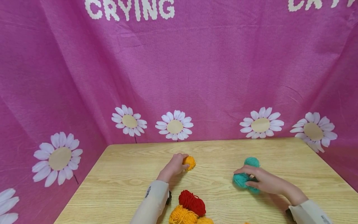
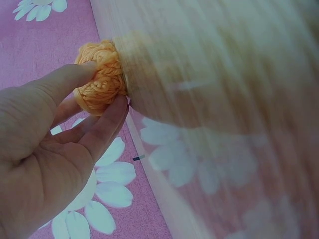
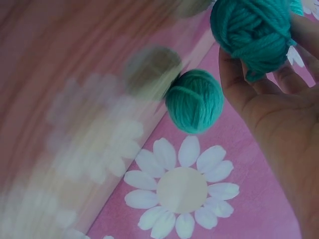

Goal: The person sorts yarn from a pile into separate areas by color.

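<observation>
My left hand [image 1: 175, 165] is at the middle of the table, its thumb and fingers pinching a small orange yarn ball [image 1: 190, 163]. In the left wrist view that yarn ball [image 2: 102, 79] sits at the fingertips, against the tabletop. Farther right, my right hand [image 1: 264, 179] grips a teal yarn ball [image 1: 240, 180] between thumb and fingers; the right wrist view has this ball [image 3: 254, 32] up close. A second teal ball [image 1: 252, 162] lies just behind the hand. More teal yarn [image 1: 253, 188] shows below the thumb, partly hidden by the hand.
Near the front edge of view lie a red yarn bundle [image 1: 192, 203] and orange yarn balls [image 1: 181, 215], cut off at the bottom. The wooden table [image 1: 126, 174] meets a pink cloth [image 1: 195, 77] with printed daisies at its back and sides.
</observation>
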Demonstrator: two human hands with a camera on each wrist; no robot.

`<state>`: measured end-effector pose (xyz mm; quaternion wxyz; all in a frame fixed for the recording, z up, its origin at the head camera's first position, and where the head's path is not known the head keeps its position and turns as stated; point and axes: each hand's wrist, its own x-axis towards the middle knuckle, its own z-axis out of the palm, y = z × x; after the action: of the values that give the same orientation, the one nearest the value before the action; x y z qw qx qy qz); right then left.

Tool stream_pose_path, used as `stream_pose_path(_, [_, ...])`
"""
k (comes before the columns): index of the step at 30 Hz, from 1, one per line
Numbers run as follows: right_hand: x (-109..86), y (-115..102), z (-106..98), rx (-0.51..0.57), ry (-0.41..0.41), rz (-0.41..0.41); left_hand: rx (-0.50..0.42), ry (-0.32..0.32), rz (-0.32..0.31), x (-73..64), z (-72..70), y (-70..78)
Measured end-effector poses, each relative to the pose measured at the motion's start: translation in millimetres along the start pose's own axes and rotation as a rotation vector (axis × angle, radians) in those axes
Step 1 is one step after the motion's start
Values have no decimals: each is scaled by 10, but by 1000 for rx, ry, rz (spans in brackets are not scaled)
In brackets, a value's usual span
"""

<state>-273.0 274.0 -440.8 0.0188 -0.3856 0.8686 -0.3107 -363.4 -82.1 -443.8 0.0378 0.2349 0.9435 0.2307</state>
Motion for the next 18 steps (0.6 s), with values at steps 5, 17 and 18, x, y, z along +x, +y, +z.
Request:
stream_pose_path(5, [-21,45,-29,-61,23,-1,-5,0,-3,6,1,-8])
stream_pose_path(17, [-94,105,-123,-134,90,49,-10,2,-4,9,4,1])
stream_pose_path(18, [-99,114,-130,-138,89,51,-8,3,-5,11,3,1])
